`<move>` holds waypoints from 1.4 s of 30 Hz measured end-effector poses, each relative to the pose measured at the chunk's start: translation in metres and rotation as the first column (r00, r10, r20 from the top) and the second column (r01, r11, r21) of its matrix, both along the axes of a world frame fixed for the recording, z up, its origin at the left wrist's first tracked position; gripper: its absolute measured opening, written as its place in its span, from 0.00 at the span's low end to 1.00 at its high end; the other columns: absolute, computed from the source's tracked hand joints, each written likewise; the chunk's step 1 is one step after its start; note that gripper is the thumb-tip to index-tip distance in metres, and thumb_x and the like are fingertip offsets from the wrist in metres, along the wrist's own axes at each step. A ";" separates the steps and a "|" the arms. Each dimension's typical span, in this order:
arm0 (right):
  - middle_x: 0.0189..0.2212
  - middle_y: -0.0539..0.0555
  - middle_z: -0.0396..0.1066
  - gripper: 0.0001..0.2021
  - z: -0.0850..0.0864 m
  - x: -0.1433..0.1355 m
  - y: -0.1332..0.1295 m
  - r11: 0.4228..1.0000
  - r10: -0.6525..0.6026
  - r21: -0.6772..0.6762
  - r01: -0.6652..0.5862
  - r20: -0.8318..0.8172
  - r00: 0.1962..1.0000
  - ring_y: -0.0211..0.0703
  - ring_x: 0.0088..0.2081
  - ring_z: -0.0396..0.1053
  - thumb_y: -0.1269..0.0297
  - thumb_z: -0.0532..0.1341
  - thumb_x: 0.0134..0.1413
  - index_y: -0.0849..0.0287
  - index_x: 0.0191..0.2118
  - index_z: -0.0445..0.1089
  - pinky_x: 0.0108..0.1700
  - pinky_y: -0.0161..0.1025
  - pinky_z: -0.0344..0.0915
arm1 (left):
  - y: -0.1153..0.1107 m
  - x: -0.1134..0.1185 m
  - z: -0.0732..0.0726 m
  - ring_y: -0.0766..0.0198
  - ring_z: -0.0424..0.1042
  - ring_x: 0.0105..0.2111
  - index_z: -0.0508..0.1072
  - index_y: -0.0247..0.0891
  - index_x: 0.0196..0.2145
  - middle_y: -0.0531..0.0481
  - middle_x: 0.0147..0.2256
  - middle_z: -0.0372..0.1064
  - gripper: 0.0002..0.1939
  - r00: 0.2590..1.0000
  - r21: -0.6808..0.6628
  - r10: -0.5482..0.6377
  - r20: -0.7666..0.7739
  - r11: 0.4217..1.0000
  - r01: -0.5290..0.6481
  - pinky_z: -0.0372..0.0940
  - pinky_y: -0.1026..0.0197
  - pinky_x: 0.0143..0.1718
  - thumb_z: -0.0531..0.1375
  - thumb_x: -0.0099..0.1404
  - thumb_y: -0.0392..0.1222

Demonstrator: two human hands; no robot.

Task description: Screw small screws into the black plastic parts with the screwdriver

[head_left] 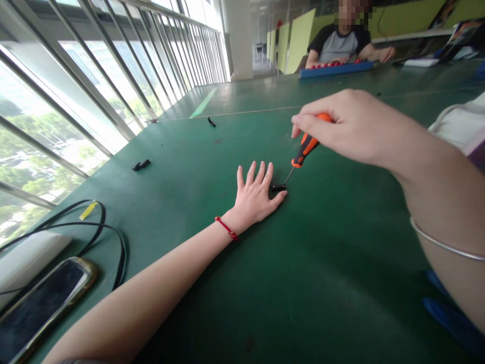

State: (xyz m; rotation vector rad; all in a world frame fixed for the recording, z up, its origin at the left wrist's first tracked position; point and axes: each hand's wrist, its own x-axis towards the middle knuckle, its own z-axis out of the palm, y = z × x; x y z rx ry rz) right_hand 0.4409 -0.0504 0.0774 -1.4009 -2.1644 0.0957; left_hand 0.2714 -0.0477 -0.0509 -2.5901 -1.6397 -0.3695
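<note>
My right hand [341, 124] grips an orange and black screwdriver [307, 145] by its handle. The shaft slants down to the left, and its tip meets a small black part [279, 187] on the green table [235, 298]. My left hand [257, 194] lies flat with its fingers spread, the black part sitting in the gap between thumb and index finger. The thumb is close against the part's near side; whether it presses on it I cannot tell. What kind of part it is does not show.
Two other small black pieces, a nearer one [141, 165] and a farther one [211, 122], lie to the left. A phone [45, 308] and a looped black cable [123, 247] occupy the near left. Across the table sits a person [341, 45] behind a blue tray [335, 70]. Metal railings [129, 55] border the left edge.
</note>
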 end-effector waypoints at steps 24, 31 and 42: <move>0.24 0.48 0.65 0.12 -0.004 -0.003 0.001 0.992 -0.101 0.088 0.095 0.064 0.993 0.37 0.23 0.59 0.58 0.59 0.47 0.53 0.39 0.65 0.27 0.37 0.52 | 0.000 0.001 0.002 0.48 0.36 0.65 0.51 0.33 0.63 0.43 0.64 0.45 0.36 1.000 -0.038 0.001 -0.030 0.999 -0.002 0.26 0.36 0.62 0.39 0.66 0.61; 0.21 0.50 0.64 0.10 -0.004 -0.005 0.001 0.989 -0.121 0.100 0.112 0.089 0.989 0.41 0.25 0.61 0.57 0.54 0.53 0.54 0.33 0.69 0.28 0.38 0.52 | -0.001 0.001 0.003 0.48 0.35 0.66 0.51 0.34 0.63 0.43 0.64 0.45 0.36 0.999 -0.043 0.002 -0.038 0.999 -0.004 0.26 0.37 0.63 0.38 0.66 0.60; 0.22 0.49 0.62 0.07 -0.002 -0.005 -0.001 0.991 -0.121 0.070 0.117 0.061 0.991 0.39 0.23 0.56 0.59 0.57 0.48 0.53 0.34 0.66 0.27 0.39 0.51 | 0.000 0.000 0.001 0.51 0.37 0.66 0.53 0.34 0.62 0.42 0.64 0.47 0.34 1.000 -0.013 -0.014 -0.025 1.000 0.014 0.28 0.39 0.64 0.38 0.67 0.58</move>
